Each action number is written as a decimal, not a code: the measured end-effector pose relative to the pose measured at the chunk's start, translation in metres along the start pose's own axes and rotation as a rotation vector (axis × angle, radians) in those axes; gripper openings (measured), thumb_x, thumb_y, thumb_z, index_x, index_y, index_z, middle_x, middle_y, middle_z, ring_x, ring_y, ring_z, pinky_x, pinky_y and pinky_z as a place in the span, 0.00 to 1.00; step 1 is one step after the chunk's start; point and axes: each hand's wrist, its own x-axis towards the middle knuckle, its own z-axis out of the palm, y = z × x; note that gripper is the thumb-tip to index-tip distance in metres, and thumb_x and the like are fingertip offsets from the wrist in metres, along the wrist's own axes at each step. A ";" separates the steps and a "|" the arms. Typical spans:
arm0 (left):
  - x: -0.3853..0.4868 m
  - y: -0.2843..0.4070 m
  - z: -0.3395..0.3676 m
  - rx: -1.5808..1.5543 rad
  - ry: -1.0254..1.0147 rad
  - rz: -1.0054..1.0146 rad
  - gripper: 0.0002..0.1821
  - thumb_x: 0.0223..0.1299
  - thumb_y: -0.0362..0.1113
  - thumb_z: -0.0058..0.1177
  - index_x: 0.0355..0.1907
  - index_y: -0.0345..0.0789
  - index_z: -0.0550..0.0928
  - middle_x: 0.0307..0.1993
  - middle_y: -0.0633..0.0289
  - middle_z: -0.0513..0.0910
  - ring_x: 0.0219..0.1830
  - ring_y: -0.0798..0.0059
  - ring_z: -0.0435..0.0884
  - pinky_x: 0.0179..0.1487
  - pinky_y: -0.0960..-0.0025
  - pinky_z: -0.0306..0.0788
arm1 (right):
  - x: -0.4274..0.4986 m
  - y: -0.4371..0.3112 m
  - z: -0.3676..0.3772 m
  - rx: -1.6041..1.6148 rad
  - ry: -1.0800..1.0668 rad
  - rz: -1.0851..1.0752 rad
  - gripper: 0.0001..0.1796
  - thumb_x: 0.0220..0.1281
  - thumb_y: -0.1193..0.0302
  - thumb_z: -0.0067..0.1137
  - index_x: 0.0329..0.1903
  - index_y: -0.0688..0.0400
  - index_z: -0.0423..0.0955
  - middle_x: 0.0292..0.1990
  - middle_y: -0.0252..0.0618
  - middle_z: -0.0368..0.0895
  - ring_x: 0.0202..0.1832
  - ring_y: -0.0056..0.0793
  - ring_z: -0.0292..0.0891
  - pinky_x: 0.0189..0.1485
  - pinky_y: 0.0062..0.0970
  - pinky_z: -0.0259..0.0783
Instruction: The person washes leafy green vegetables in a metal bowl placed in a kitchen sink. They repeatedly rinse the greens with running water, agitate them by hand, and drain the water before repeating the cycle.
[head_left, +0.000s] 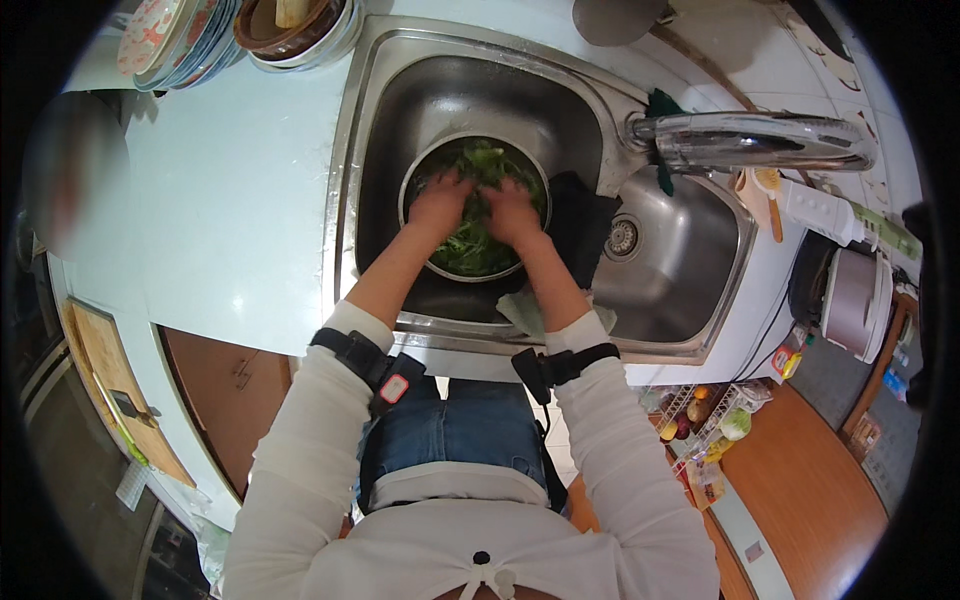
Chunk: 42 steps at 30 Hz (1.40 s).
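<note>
A round metal basin holding leafy greens stands in the large left bowl of a stainless steel sink. Both my hands reach into it. My left hand is among the leaves on the left side, my right hand on the right. Their fingertips are blurred and partly hidden by greens, so whether they grip any leaves is unclear. Right of the basin, a dark cloth hangs over the sink divider. A pale cloth lies on the front rim, partly under my right forearm.
A chrome faucet extends over the right side, above the smaller sink bowl with its drain. Stacked plates and a brown bowl stand at the counter's back left. Bottles, a rice cooker and a wire rack of produce are at right.
</note>
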 end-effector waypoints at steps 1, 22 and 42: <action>-0.002 0.001 0.002 -0.004 -0.087 -0.015 0.23 0.52 0.26 0.45 0.53 0.43 0.74 0.51 0.53 0.71 0.53 0.54 0.72 0.50 0.59 0.72 | -0.001 0.000 0.002 0.052 0.027 0.054 0.27 0.47 0.70 0.60 0.55 0.42 0.71 0.54 0.50 0.65 0.53 0.52 0.67 0.49 0.42 0.71; -0.031 -0.001 -0.005 -0.432 -0.118 -0.442 0.28 0.51 0.37 0.54 0.58 0.41 0.67 0.55 0.41 0.63 0.54 0.43 0.69 0.52 0.51 0.69 | -0.034 0.008 -0.017 0.656 -0.015 0.337 0.29 0.55 0.57 0.57 0.56 0.60 0.68 0.51 0.53 0.73 0.54 0.44 0.70 0.52 0.32 0.67; -0.042 0.025 -0.058 -0.855 0.069 -0.069 0.25 0.45 0.30 0.57 0.51 0.36 0.72 0.49 0.53 0.69 0.54 0.60 0.70 0.56 0.67 0.64 | -0.058 -0.014 -0.067 0.821 0.254 -0.083 0.26 0.39 0.82 0.55 0.49 0.60 0.70 0.48 0.46 0.70 0.52 0.44 0.68 0.54 0.30 0.64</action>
